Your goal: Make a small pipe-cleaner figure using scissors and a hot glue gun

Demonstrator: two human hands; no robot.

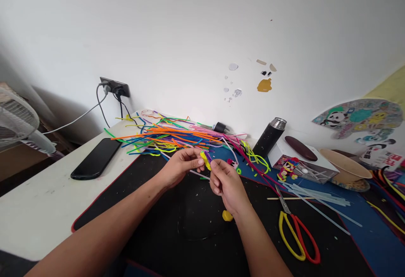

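Both at work: left hand (177, 168) and right hand (230, 184) pinch the fuzzy yellow-and-purple piece (205, 158) between them, above the black mat (196, 218); it looks part-shaped, what's left unclear, loose stems (177, 133) lying untouched beyond!

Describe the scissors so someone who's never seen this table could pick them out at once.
Start at the black mat, then look right of the right hand. The scissors lie there, blades pointing away. Unlike the pale sticks nearby, they have one yellow handle loop and one red.
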